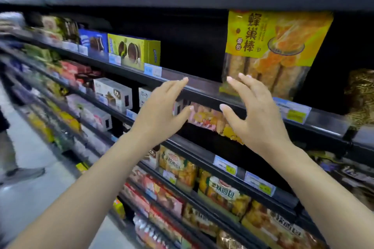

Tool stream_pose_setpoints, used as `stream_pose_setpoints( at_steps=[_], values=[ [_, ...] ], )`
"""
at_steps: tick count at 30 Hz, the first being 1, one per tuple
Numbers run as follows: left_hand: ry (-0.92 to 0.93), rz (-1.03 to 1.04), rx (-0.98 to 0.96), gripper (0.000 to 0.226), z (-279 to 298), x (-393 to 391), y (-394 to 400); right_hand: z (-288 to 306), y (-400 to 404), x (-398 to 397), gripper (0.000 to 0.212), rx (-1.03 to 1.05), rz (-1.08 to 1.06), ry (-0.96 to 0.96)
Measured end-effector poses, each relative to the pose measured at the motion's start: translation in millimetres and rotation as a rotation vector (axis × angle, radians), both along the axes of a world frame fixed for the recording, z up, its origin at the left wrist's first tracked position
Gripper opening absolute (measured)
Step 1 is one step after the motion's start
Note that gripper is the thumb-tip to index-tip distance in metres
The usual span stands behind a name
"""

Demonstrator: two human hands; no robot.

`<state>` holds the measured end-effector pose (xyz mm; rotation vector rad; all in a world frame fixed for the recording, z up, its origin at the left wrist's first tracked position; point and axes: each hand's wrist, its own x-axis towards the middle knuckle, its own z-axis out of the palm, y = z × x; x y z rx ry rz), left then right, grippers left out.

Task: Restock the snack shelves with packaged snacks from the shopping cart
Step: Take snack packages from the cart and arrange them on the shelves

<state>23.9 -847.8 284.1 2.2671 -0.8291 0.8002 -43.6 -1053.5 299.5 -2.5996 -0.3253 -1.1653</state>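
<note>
Facing a tall black snack shelf [202, 91] in a supermarket aisle, a person raises two bare hands toward the tier where a large yellow honeycomb-bread bag [271, 50] stands upright on the ledge. Left of that bag a broad stretch of the same tier sits dark and unfilled, running as far as a green box of chocolate pies [133, 51]. Below the bag, lower tiers hold rows of orange bread packs [224, 194]. The right hand [261, 115], fingers spread and empty, hovers just in front of the bag's lower left corner, not touching it as far as can be seen. The left hand [164, 111], likewise spread and holding nothing, hangs further left of the bag, apart from its partner. Judging by the gap, restocking is only partly done: one bag is up, more would fit. No shopping cart is in view.
</note>
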Motion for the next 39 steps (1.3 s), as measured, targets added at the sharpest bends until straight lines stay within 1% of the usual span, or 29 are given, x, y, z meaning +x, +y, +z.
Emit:
stream_pose_setpoints(
  at_steps=[4, 8, 10, 12, 14, 19, 21, 26, 31, 35, 39],
  values=[
    [0.034, 0.18, 0.058, 0.059, -32.9, -24.3, 54.9, -31.7, 47.7, 10.3, 0.054, -0.062, 0.182, 0.095],
    [0.124, 0.36, 0.094, 0.057, -73.2, -53.2, 123.7, -70.9, 112.4, 22.4, 0.052, -0.129, 0.358, 0.174],
    [0.198, 0.453, 0.09, 0.057, -92.1, -68.8, 161.7, -90.4, 150.9, 26.9, 0.051, -0.133, 0.452, 0.21],
    [0.259, 0.539, 0.095, 0.062, -109.5, -85.3, 199.7, -108.0, 191.6, 29.3, 0.055, -0.152, 0.546, 0.262],
    [0.307, 0.611, 0.093, 0.065, -127.9, -101.0, 238.1, -125.4, 231.9, 31.3, 0.053, -0.187, 0.635, 0.264],
    [0.455, 0.786, 0.074, 0.06, -168.8, -141.4, 331.2, -165.2, 333.8, 32.2, 0.047, -0.225, 0.811, 0.327],
    [0.483, 0.852, 0.053, 0.056, -182.3, -157.3, 364.0, -181.4, 373.7, 31.6, 0.046, -0.24, 0.883, 0.377],
    [0.607, 0.978, 0.031, 0.059, -210.6, -188.7, 435.4, -219.8, 459.0, 30.0, 0.049, -0.294, 0.973, 0.516],
    [0.736, 1.057, 0.028, 0.062, -238.8, -201.5, 486.8, -249.1, 518.7, 34.8, 0.049, -0.367, 1.02, 0.593],
    [0.815, 1.096, -0.034, 0.064, -259.0, -190.5, 514.5, -270.4, 554.6, 56.0, 0.053, -0.417, 1.044, 0.71],
    [0.885, 1.129, -0.079, 0.063, -278.1, -158.2, 533.8, -293.0, 589.5, 95.8, 0.051, -0.446, 1.072, 0.79]
  ],
)
